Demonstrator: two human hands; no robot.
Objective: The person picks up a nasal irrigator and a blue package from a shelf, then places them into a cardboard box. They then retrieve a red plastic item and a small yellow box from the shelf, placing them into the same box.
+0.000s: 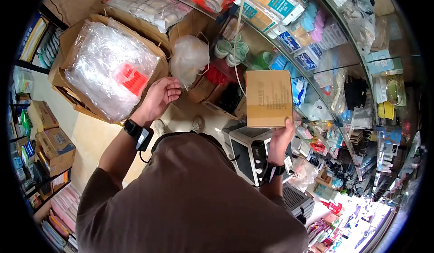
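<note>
My right hand grips the lower right corner of a closed brown cardboard box, which has faint print on its face. The box is held up in front of the glass shelves. My left hand is empty, its fingers loosely bent and apart. It hovers by the right edge of a large open carton filled with clear plastic wrapping. A packet of red items lies on that plastic. Just beyond my left fingers is a translucent white plastic bag.
Glass shelves with packaged goods curve along the right. A black and silver speaker-like unit stands below the box. Shelving with cartons lines the left. An open carton sits on the floor ahead.
</note>
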